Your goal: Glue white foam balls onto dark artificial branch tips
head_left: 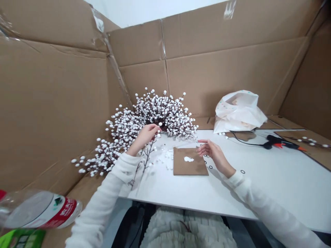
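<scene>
My left hand [147, 135] is pinched closed at the near edge of a big bunch of white-berry branches [165, 110]. A white berry [160, 124] shows right at its fingertips; its stem is hidden. Below this hand lie mostly bare dark twigs [147, 156], with loose white berries [168, 156] scattered to their right. My right hand [212, 155] is open, fingers slightly bent and apart, over the right edge of a brown cardboard square [190, 168]. A white patch [188, 159] is on the square's middle. Small dark rings [210, 167] lie beside the right hand.
A white plastic bag [239, 112] stands at the back right of the white table [165, 191]. A black glue gun [278, 140] with an orange trigger lies right, its cord trailing left. Cardboard walls [219, 51] surround the table. A bottle [41, 210] lies at lower left.
</scene>
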Motion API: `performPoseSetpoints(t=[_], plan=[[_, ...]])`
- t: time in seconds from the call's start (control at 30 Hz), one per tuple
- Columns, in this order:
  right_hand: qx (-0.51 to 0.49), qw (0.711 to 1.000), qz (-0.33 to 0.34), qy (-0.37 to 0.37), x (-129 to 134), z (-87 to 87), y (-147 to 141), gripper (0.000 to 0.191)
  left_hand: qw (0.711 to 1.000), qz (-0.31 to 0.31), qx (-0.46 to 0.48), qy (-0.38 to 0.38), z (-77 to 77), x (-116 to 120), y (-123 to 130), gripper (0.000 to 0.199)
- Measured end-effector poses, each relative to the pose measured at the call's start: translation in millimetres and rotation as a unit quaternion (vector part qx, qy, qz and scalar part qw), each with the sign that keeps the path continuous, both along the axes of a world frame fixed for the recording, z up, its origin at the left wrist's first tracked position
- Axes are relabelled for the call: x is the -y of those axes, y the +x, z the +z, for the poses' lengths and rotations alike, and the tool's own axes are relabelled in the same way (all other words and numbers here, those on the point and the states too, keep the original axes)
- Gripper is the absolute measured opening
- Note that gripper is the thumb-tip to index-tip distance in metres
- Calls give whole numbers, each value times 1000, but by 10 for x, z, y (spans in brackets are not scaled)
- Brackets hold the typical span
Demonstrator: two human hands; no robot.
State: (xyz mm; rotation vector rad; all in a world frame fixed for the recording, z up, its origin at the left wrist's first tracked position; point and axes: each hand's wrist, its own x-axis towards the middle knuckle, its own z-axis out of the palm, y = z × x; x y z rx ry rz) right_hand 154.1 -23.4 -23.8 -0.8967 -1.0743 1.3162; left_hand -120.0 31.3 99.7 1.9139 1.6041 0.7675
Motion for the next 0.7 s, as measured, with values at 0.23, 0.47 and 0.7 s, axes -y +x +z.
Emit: performPoseSetpoints(t=[0.23,0.47,0.7], plan=[[18,1000,4,-9,-18,-65,-32,61,989,48,-141,24,-431,-299,-314,36],[22,999,18,-15,-21,58,-25,49,965,95,-244,-6,-570,-458,-414,43],[81,993,-26,85,252,382,609,48,944,102,-314,-19,-376,-485,-394,37]])
